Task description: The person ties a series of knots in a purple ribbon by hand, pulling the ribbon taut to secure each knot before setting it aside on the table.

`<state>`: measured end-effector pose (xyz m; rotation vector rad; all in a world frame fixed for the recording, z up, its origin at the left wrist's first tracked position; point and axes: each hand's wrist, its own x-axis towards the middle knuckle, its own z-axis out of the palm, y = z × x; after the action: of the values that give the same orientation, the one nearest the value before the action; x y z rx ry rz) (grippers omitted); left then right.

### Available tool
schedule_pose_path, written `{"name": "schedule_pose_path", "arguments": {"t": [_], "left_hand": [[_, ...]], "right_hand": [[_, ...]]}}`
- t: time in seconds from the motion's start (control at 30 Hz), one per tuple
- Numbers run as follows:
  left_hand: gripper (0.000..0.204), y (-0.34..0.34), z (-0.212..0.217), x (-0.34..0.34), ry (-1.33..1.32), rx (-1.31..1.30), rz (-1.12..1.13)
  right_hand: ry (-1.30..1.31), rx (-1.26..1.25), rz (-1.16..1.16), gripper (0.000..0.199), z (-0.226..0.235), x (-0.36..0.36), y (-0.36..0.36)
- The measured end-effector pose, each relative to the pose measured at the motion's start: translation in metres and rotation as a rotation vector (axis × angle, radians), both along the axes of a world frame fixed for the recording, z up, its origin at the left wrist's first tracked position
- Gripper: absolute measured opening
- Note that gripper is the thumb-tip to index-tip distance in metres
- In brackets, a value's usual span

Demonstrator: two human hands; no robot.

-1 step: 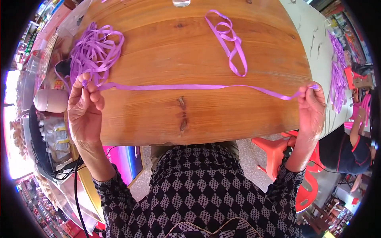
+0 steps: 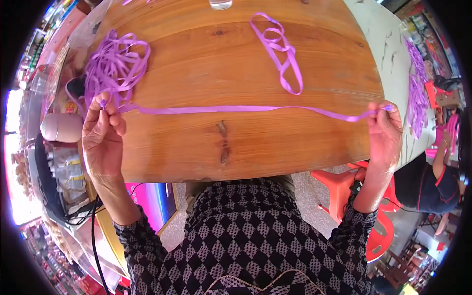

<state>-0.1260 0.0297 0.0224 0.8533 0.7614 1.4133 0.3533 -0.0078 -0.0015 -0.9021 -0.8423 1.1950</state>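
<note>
A long purple ribbon stretches across the wooden table between my two hands, sagging slightly toward its right end. My left hand pinches its left end, with a small purple tip showing between thumb and forefinger. At the table's right side, my right hand pinches the other end, and a short purple tip sticks out past the fingers. Just beyond my left hand lies a tangled heap of purple ribbon. A separate looped ribbon rests farther back on the table, right of the middle.
The wooden table has a marble-patterned surface along its right, with more purple ribbons hanging there. A glass stands at the far edge. Left are a pinkish rounded object and cables; right, red stools and another person.
The view has shifted slightly, so the table and ribbons sit a little farther left. Both hands keep their pinch on the ribbon, which stays stretched out.
</note>
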Motion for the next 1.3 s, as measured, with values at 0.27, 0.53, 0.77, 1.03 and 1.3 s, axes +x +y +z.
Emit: {"name": "schedule_pose_path", "arguments": {"t": [0.27,0.53,0.77,1.03,1.3], "left_hand": [[0.031,0.015,-0.008,0.031,0.470,0.088,0.185],[0.024,0.021,-0.008,0.057,0.544,0.125,0.202],[0.018,0.003,0.011,0.089,0.216,0.046,-0.042],[0.019,0.010,0.008,0.005,-0.021,0.022,-0.086],[0.016,0.005,-0.023,-0.063,-0.383,-0.160,0.144]], "right_hand": [[-0.025,-0.010,-0.065,0.009,0.002,-0.063,-0.001],[0.300,-0.134,0.161,0.011,-0.003,-0.090,0.002],[0.304,-0.125,0.169,0.013,0.000,-0.107,0.004],[0.517,0.045,-0.018,0.009,0.017,-0.009,-0.006],[0.756,0.136,-0.237,0.009,-0.013,0.029,-0.017]]}}
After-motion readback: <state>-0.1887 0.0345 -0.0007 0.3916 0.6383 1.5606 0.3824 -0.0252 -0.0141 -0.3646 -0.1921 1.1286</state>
